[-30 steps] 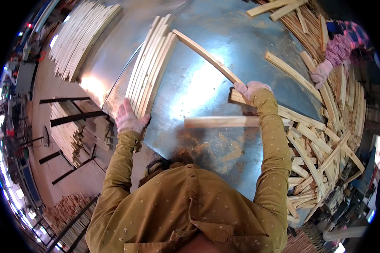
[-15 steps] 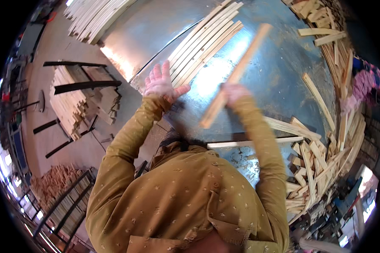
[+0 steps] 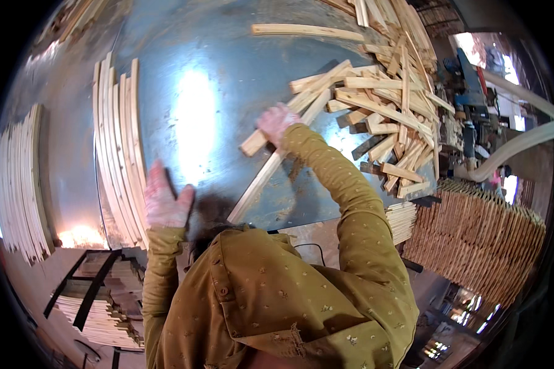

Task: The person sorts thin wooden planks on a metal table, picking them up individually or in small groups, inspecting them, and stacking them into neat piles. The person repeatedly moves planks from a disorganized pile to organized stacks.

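Gloved-looking in pale dust, my left hand (image 3: 166,200) lies with fingers stretched and thumb apart, at the near right side of a row of long wooden strips (image 3: 118,141). It holds nothing. Farther right, my right hand (image 3: 279,123) is closed over a wooden strip (image 3: 251,145), whose near end sticks out left of the hand and whose far end reaches toward the loose pile. Crossing beneath that strip is a second, paler strip (image 3: 251,189), slanting down to the table's near edge. My right fingertips are partly hidden.
A heap of short and long wooden pieces (image 3: 385,114) covers the blue metal table's (image 3: 228,67) right side. One strip (image 3: 308,31) lies alone at the far side. Stacked strips (image 3: 21,184) stand at left; a big wood stack (image 3: 474,240) is beyond the table at right.
The view has turned toward the loose heap on the right. My right hand, earlier swinging a blurred strip over the table, now grips a strip beside the heap. My left hand remains by the row.
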`<state>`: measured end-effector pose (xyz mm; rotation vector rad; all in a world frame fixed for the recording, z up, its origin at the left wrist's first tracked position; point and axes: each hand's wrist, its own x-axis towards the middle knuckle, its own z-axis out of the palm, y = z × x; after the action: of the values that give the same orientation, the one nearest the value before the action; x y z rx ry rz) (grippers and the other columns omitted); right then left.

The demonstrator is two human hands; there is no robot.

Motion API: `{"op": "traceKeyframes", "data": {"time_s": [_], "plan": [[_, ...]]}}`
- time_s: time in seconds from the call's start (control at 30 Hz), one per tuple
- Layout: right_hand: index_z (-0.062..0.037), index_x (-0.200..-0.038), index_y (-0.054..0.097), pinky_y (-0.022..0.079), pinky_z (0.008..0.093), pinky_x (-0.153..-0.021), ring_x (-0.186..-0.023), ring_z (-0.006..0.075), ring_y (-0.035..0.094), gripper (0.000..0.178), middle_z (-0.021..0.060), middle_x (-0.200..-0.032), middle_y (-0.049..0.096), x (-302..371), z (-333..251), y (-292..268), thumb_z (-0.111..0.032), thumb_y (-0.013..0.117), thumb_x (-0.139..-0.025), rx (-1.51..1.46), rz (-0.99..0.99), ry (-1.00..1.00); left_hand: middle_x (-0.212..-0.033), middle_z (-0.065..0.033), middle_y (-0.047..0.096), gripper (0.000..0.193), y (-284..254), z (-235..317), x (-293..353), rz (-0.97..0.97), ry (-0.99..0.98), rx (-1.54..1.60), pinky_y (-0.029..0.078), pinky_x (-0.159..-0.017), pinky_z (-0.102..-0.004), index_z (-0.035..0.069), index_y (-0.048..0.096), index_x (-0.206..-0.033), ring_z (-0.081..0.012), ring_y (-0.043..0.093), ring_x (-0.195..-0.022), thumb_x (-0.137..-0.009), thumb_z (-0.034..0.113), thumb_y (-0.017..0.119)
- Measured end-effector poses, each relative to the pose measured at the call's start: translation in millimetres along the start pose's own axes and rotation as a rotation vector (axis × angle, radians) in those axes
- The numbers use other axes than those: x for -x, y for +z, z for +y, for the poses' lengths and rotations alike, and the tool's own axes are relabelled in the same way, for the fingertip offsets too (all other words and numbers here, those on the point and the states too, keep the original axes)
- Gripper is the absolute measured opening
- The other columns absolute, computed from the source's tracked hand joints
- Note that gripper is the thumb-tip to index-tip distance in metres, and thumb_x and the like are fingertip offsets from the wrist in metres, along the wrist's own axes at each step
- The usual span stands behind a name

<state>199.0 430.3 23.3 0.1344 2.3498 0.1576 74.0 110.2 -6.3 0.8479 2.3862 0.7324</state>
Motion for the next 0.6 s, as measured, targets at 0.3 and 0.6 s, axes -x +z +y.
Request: {"op": "traceKeyframes", "data": {"time_s": [0.3,0.6], "plan": [[-0.0004,-0.144,0.036,0.035,0.0434,-0.114,-0.126,0.0354,0.049,0.089,0.0233,-0.136,0.048,65.4,-35.1,23.6,-0.038,0.079,-0.075,-0.914,0.449,0.527,-0.085,-0.0106,0.068,0.069,91.9,58.7,-38.6,-0.894,-0.395,1.616,0.052,-0.056,-0.0282,0.001,0.06,-0.119,-0.0201,0.063,-0.065,-0.082,0.057,0.073],[-0.0026,-0.155,0.014,0.036,0.0461,-0.113,-0.136,0.0402,0.041,0.117,0.0245,-0.151,0.034,0.9,-38.3,99.2,-0.039,0.086,-0.07,-1.641,0.631,1.012,-0.092,-0.011,0.067,0.057,116.1,64.9,40.5,-0.109,-0.513,0.959,0.053,-0.068,-0.0316,0.003,0.053,-0.136,-0.0174,0.063,-0.078,-0.089,0.031,0.068]]}}
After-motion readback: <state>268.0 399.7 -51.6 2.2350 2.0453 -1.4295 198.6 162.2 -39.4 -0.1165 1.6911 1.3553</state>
